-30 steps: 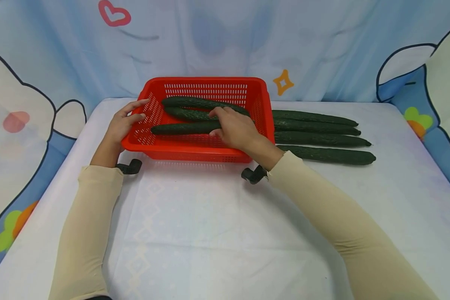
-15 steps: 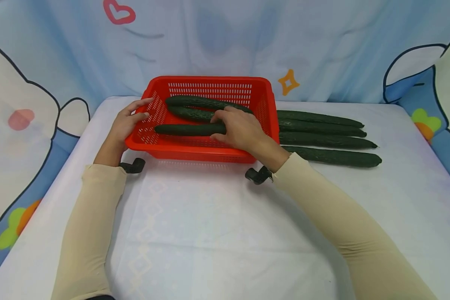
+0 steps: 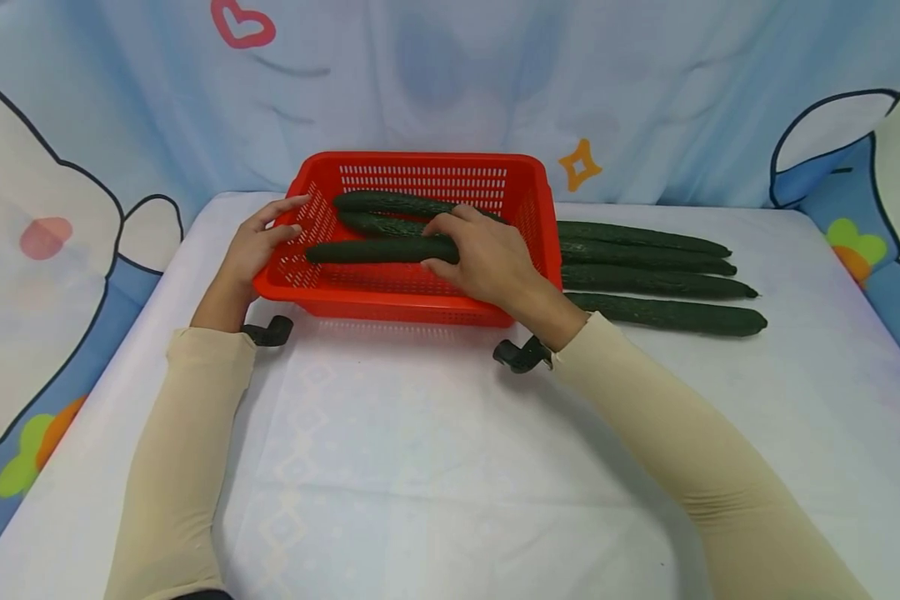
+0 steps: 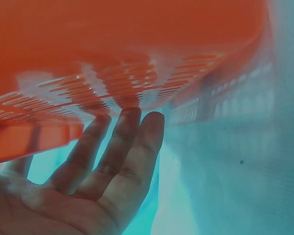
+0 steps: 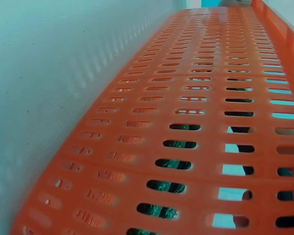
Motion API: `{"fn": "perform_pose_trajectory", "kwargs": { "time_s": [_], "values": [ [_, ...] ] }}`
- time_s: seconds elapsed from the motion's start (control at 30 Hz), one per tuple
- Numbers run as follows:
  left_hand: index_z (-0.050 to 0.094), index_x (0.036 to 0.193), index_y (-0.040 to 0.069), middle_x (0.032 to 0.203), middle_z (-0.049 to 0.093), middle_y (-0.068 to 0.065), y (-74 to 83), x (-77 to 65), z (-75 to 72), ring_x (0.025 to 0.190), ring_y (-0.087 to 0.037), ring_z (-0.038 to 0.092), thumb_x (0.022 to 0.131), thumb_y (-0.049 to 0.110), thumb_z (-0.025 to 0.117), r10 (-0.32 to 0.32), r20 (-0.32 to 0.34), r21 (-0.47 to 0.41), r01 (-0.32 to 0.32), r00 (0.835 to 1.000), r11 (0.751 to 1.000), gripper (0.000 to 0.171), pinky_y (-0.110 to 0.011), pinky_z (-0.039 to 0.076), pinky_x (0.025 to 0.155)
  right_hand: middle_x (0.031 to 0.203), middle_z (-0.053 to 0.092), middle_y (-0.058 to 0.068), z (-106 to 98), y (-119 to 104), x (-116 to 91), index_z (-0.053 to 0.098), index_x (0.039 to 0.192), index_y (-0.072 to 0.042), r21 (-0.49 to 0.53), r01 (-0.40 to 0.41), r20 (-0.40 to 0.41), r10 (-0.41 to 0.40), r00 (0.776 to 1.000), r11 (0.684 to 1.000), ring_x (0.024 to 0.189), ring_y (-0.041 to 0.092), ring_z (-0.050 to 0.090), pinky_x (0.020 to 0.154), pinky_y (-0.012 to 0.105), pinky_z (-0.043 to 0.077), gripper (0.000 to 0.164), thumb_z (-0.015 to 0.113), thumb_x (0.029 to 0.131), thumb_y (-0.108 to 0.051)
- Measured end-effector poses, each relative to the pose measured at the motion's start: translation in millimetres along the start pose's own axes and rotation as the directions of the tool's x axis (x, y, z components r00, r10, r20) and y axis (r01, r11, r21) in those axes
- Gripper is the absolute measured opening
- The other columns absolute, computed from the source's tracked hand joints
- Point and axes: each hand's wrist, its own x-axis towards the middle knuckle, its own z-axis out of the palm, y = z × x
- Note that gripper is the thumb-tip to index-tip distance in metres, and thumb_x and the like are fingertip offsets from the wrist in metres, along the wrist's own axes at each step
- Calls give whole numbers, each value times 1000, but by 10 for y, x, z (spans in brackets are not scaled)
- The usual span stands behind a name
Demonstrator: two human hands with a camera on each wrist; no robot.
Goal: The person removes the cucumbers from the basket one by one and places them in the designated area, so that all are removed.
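Note:
A red slotted plastic basket (image 3: 390, 308) stands at the back of the table in the head view. At its left end my left hand (image 3: 249, 250) grips the rim. In the left wrist view several fingers (image 4: 122, 152) touch the outside of the slotted wall. Inside the basket, my right hand (image 3: 487, 254) holds a dark green cucumber (image 3: 375, 251) near its right part, thumb in front and fingers over it. Behind it lie two more cucumbers, a rear one (image 3: 390, 202) and a middle one (image 3: 382, 225). The right wrist view shows only the basket's outer wall (image 5: 206, 147), hiding that hand.
Right of the basket several cucumbers (image 3: 660, 283) lie side by side on the white tablecloth (image 3: 420, 458), their left ends hidden by the basket. A blue patterned curtain (image 3: 450, 83) hangs right behind the table. A dark wrist mount (image 3: 521, 354) sticks out below the right wrist.
My right hand has moved the held cucumber slightly up and back, towards the two behind it. My left hand stays at the basket rim. The head view has shifted a little.

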Motion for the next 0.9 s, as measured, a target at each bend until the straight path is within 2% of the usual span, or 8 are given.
{"fn": "perform_pose_trajectory", "kwargs": {
  "time_s": [0.27, 0.47, 0.77, 0.9],
  "values": [
    [48, 145, 32, 156, 34, -8, 2, 6, 4, 130, -29, 45, 101, 17, 50, -2, -4, -6, 2, 1000, 1000, 47, -37, 50, 94, 108, 61, 5, -32, 31, -88, 65, 124, -21, 36, 26, -91, -23, 996, 999, 56, 19, 49, 46, 30, 41, 40, 70, 89, -41],
    [48, 145, 34, 156, 34, -7, 14, -5, 8, 128, -28, 46, 101, 17, 50, -14, -11, 3, 14, 1000, 1000, 47, -37, 51, 95, 105, 61, 6, -65, 57, -198, 66, 120, -18, 43, 81, -194, -71, 978, 996, 55, 18, 47, 46, 30, 40, 38, 71, 89, -39],
    [48, 146, 34, 156, 33, -8, 22, -10, 1, 132, -28, 42, 101, 18, 49, -22, -2, -5, 22, 1000, 1000, 47, -30, 53, 92, 92, 57, 5, -184, 115, -537, 68, 117, -17, -1, 153, -281, -147, 948, 988, 52, 14, 40, 45, 26, 35, 39, 78, 83, -34],
    [48, 145, 34, 154, 34, -7, 5, 1, 2, 130, -27, 44, 101, 18, 50, -19, -5, -8, 19, 1000, 1000, 47, -27, 55, 88, 93, 58, 5, -261, 154, -695, 69, 115, -16, 11, 167, -318, -155, 935, 986, 54, 13, 43, 46, 26, 37, 40, 81, 81, -32]
  ]
}}
